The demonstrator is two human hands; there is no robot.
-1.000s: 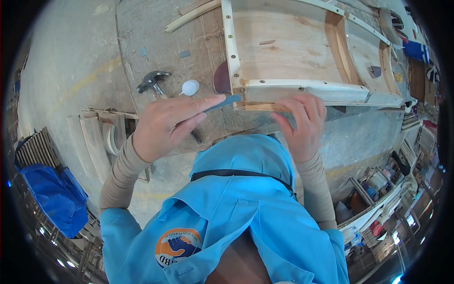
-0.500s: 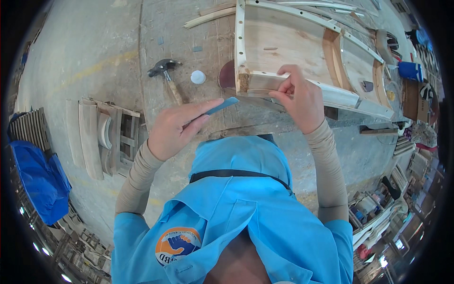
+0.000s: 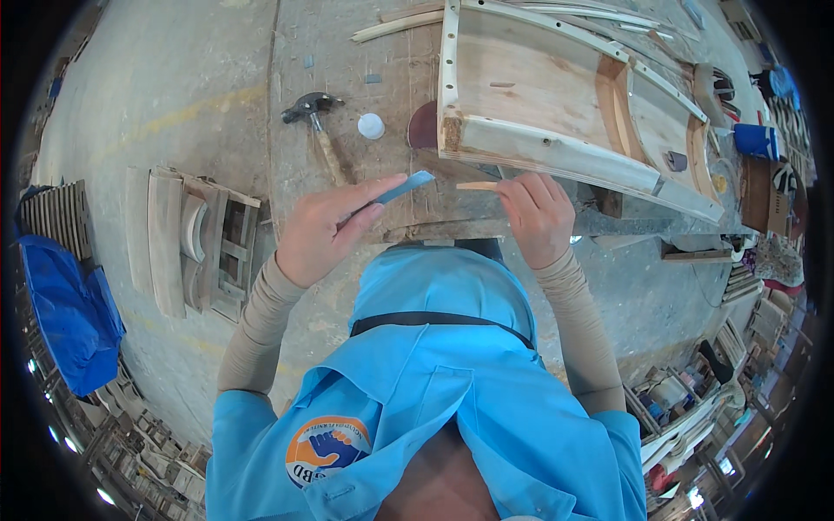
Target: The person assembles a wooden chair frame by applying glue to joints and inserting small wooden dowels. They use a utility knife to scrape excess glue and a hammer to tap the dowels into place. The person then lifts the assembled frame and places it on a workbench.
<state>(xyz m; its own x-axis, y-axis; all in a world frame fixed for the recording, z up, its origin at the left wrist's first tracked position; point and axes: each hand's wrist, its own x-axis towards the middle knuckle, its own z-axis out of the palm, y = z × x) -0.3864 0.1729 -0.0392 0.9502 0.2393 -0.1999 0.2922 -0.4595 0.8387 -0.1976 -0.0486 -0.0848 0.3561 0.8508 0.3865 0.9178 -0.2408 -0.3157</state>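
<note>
My left hand (image 3: pixel 334 227) pinches a folded blue-grey strip (image 3: pixel 408 186), which looks like sandpaper, between thumb and fingers; its tip points right. Facing it, my right hand (image 3: pixel 536 219) is closed on a thin wood strip (image 3: pixel 476 186) whose free end points left. A small gap separates the two pieces. Just beyond my right hand stands a pale wooden frame (image 3: pixel 556 144) with a plywood panel, holes along its rails and curved cross pieces. It rests on the worktable (image 3: pixel 382 78).
A claw hammer (image 3: pixel 323 139), a white round cap (image 3: pixel 371 126) and a dark red disc (image 3: pixel 423 126) lie left of the frame. Wood strips (image 3: pixel 400 26) lie at the back. Left stand stacked wooden parts (image 3: pixel 169 243) and a blue cover (image 3: pixel 74 313). A blue container (image 3: pixel 754 141) is far right.
My right hand has drawn away from the frame's corner, bringing the wood strip down and left towards the blue-grey strip. My left hand has barely moved.
</note>
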